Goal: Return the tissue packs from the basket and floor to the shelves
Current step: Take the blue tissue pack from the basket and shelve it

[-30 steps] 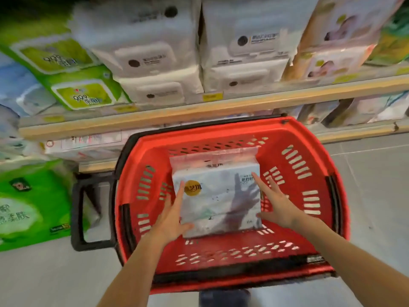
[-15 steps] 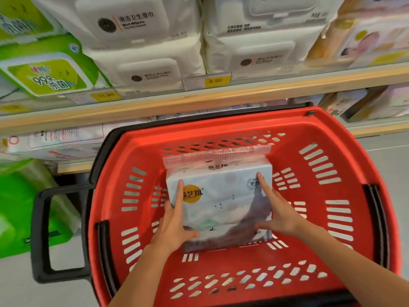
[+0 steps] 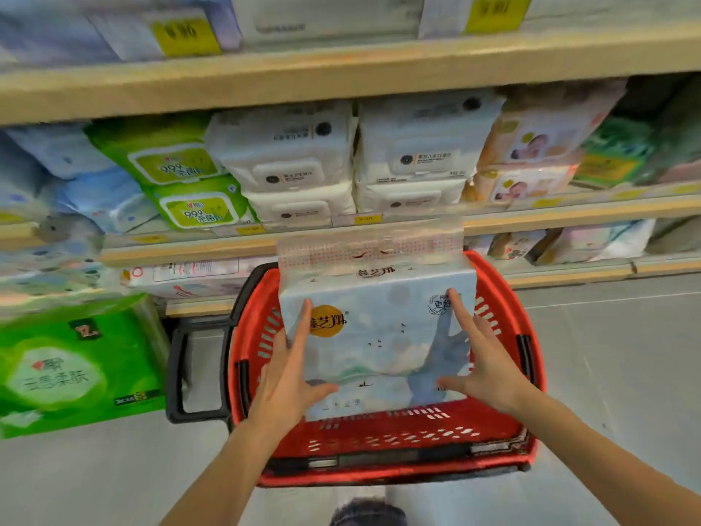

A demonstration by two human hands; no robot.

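Note:
A pale blue tissue pack [image 3: 379, 336] with a round yellow logo and a clear plastic top flap hangs above the red shopping basket [image 3: 493, 419]. My left hand [image 3: 288, 377] grips its left edge, forefinger up the front and thumb across the lower face. At the right edge my right hand [image 3: 481, 366] grips it the same way. The pack hides most of the basket's inside. A large green tissue pack [image 3: 76, 366] stands on the floor to the left of the basket.
Wooden shelves [image 3: 341, 70] rise right behind the basket, stocked with white wipe packs [image 3: 288, 161], green wipe packs [image 3: 178, 165] and baby-print packs [image 3: 531, 146]. The basket's black handle [image 3: 178, 370] sticks out left. Grey floor [image 3: 607, 354] lies to the right.
Both hands have lifted the tissue pack up out of the basket toward the shelves. The view has tilted up and back, so more of the shelves shows.

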